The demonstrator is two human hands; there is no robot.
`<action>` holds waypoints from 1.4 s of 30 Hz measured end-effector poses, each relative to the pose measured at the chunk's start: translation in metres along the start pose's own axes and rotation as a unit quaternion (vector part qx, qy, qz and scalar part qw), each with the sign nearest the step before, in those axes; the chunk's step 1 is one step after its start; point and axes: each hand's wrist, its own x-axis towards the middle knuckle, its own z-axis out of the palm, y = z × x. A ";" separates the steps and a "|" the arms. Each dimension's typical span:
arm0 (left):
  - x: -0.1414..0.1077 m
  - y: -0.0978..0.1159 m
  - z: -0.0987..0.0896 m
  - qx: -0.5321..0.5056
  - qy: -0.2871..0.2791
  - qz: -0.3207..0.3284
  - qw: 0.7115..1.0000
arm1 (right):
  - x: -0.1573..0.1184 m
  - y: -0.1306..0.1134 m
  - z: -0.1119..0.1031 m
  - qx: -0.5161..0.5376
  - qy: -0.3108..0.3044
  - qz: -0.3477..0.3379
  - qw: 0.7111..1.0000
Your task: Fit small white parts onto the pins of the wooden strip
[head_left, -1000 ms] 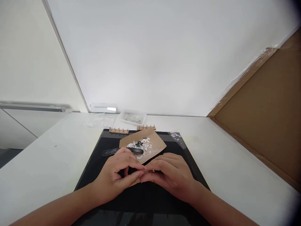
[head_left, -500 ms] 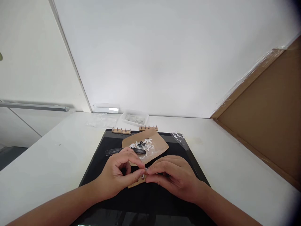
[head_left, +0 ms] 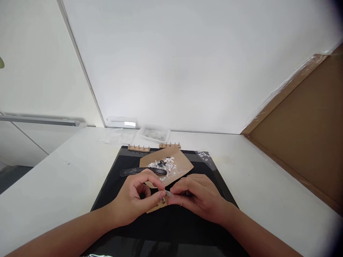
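Between the fingertips of both hands is a small translucent false nail tip (head_left: 168, 193). My left hand (head_left: 142, 191) pinches its left end with thumb and index finger. On the other end, the thumb and forefinger of my right hand (head_left: 199, 196) are closed. Directly below lies a wooden strip (head_left: 154, 210) with small metal pegs, partly hidden by my fingers. A black nail file (head_left: 131, 172) rests beyond my left hand, across the edge of a brown paper sheet (head_left: 183, 166). White clippings (head_left: 168, 164) and a few dark bits are heaped on the paper.
A glossy black mat (head_left: 166, 233) covers the middle of the white table (head_left: 61, 185). At its far edge stand two pegged wooden strips (head_left: 138, 148). Behind them is a clear plastic tub (head_left: 154, 134). Small white stickers (head_left: 203, 156) lie at the mat's far right corner.
My right fingers have shifted slightly right, and more of the nail tip shows between the hands. My left hand keeps its pinch. The view has moved a little.
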 end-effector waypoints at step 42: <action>0.006 -0.002 -0.009 0.222 0.043 0.136 0.965 | 0.002 0.012 -0.013 -0.008 -0.093 0.025 0.995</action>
